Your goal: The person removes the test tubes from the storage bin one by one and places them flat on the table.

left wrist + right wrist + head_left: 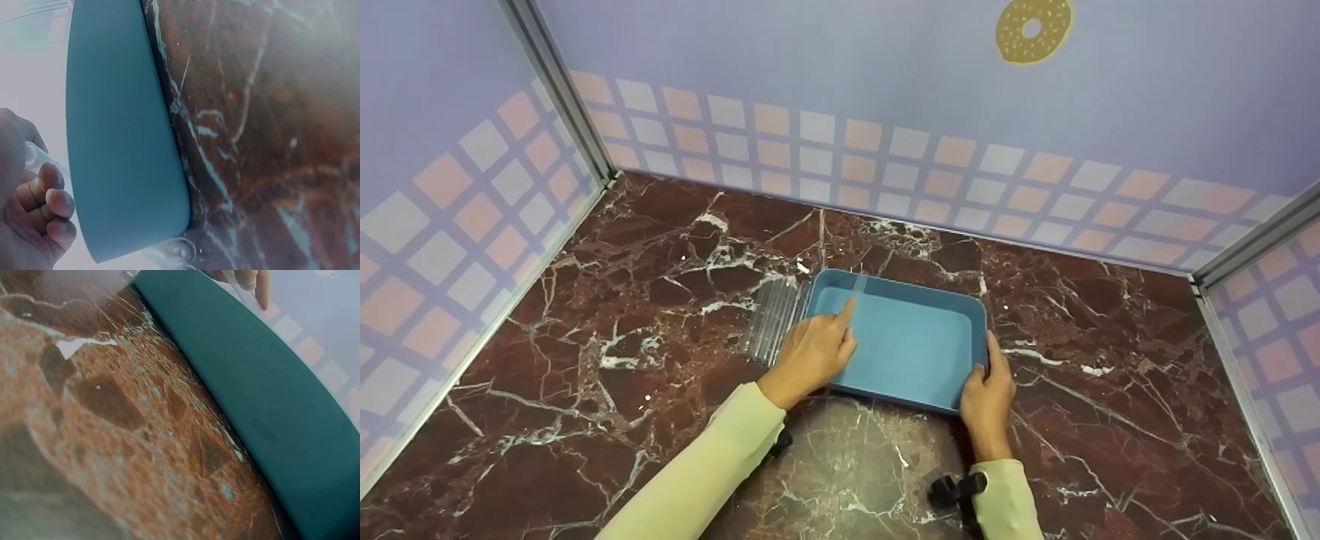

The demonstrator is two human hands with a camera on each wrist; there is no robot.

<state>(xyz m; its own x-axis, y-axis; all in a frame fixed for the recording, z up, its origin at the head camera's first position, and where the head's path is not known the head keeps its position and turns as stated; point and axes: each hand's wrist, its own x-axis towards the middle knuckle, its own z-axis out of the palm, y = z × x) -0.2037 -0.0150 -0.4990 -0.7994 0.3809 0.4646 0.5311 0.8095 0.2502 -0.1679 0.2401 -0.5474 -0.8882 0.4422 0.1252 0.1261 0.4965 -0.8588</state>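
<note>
A shallow blue rectangular tray (911, 337) lies on the marbled surface. Over its left part my left hand (812, 351) holds a slim clear tube (859, 283), index finger stretched along it. In the left wrist view the tube's rounded end (34, 154) shows between thumb and fingers, close to the tray's side wall (121, 135). My right hand (988, 394) grips the tray's right wall, thumb at the rim and fingers outside. Just left of the tray, several similar clear tubes (772, 319) lie side by side, partly hidden by the left hand.
Dark red marbled tabletop (660, 420) surrounds the tray. Behind it rises a lilac wall (810, 67) with pink and white squares, and side panels stand left and right. Black wrist straps (956, 489) sit at the sleeves.
</note>
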